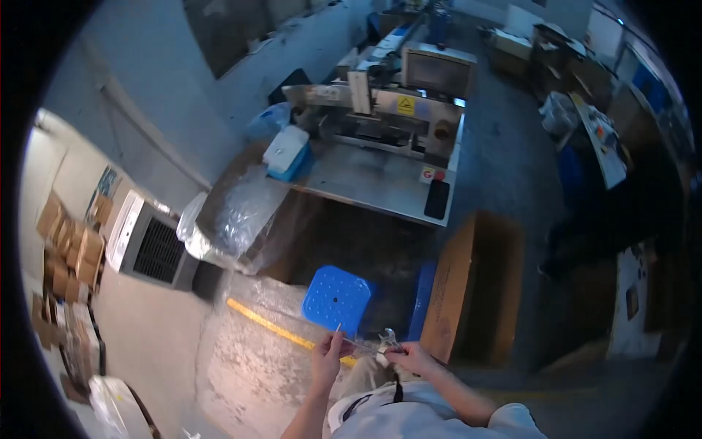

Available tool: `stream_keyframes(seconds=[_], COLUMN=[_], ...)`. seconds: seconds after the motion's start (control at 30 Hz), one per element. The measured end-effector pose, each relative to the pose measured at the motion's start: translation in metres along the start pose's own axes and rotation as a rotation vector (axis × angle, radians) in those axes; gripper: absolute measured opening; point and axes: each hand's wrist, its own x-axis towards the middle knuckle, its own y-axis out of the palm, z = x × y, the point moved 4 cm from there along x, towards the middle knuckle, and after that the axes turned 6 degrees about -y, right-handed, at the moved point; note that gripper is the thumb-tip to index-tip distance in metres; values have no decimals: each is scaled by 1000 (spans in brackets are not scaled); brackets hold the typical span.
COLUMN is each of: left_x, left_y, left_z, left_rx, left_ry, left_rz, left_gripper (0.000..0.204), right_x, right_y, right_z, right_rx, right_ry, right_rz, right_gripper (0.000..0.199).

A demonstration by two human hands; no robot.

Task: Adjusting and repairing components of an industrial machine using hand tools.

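Your left hand (327,356) and right hand (410,358) both pinch a thin clear strip (360,344), stretched between them just below the blue stool (338,298).

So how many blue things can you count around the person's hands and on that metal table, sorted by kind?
Blue plastic stool: 1
Blue-and-white box on the metal table: 1
Blue panel beside the cardboard box: 1
Total: 3
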Motion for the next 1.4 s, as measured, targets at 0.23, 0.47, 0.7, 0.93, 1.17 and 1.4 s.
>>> stream_keyframes(seconds=[0.23, 0.47, 0.7, 0.93, 1.17, 1.4], left_x=[86, 161, 284, 505, 654, 743], left_y=[58, 141, 173, 153, 157, 180], left_z=[-56, -112, -144, -226, -325, -311], left_rx=[85, 185, 182, 211, 354, -67], left_ry=[-80, -59, -139, -35, 295, -93], left_rz=[140, 427, 578, 471, 319, 434], left_gripper=[26, 25, 25, 27, 22, 22], right_x=[27, 57, 156, 359, 479, 517], right_y=[-42, -81, -112, -136, -158, -171], right_z=[66, 87, 143, 194, 251, 278], right_rx=[4, 378, 370, 311, 218, 216], right_ry=[-79, -40, -70, 84, 237, 357], right_rz=[-231, -411, -457, -624, -640, -630], right_gripper=[17, 15, 15, 17, 19, 21])
